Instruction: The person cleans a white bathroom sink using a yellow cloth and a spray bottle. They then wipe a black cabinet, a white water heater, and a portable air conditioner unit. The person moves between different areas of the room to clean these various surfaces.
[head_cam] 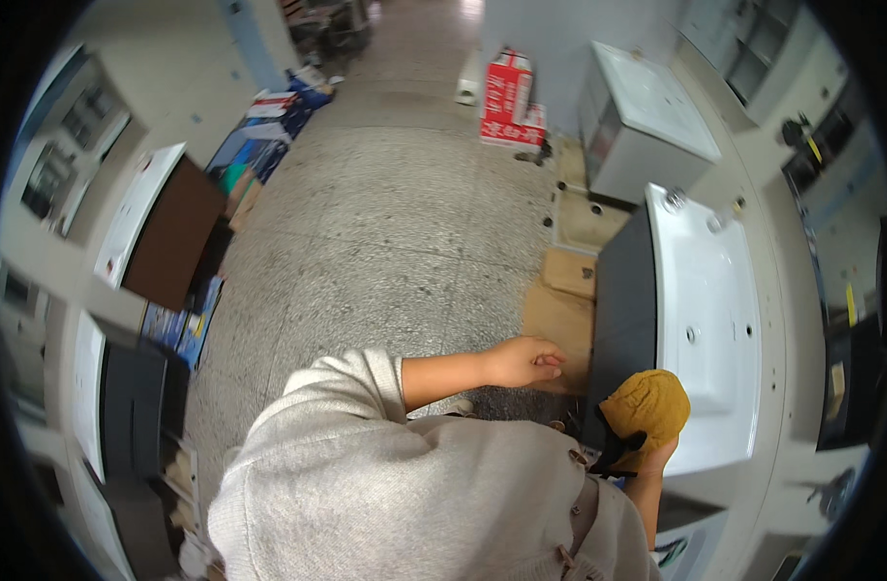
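Note:
My left hand [522, 362] hangs in front of me, fingers loosely curled and thumb apart from them, with nothing visible in it. It is over the floor, left of a dark grey vanity cabinet [623, 298] with a white ceramic sink [712, 290]. On the right, my right hand [659, 456] holds a bunched mustard-yellow cloth [648, 407] with black strap-like parts, beside the sink's near corner. The cloth hides most of that hand's fingers.
Flat cardboard [559, 319] lies along the cabinet's foot. Farther on stand another white-topped vanity [654, 102] and red printed boxes [507, 94]. More vanities, one with a brown front [175, 229], line the left wall. Mirrors hang on both sides.

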`<action>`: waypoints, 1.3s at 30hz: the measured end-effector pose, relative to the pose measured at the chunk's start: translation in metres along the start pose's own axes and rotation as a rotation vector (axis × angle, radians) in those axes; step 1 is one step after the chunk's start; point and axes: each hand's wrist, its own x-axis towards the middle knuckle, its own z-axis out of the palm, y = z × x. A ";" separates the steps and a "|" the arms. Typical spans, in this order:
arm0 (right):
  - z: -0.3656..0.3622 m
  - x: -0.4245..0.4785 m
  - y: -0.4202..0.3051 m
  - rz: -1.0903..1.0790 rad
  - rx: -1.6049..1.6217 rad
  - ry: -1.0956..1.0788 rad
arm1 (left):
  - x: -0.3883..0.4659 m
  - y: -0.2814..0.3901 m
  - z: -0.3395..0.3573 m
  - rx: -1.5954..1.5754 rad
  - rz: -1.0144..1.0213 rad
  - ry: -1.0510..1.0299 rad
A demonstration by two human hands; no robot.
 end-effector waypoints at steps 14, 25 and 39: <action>0.090 0.041 0.108 0.544 0.148 -0.551 | -0.174 0.013 0.026 -0.038 -0.259 0.523; 0.303 0.005 0.193 0.859 -0.163 -1.060 | -0.229 0.000 -0.036 -0.006 -0.072 0.869; 0.509 0.063 0.309 0.420 -0.425 -1.159 | -0.310 -0.091 -0.275 -0.342 -0.154 1.145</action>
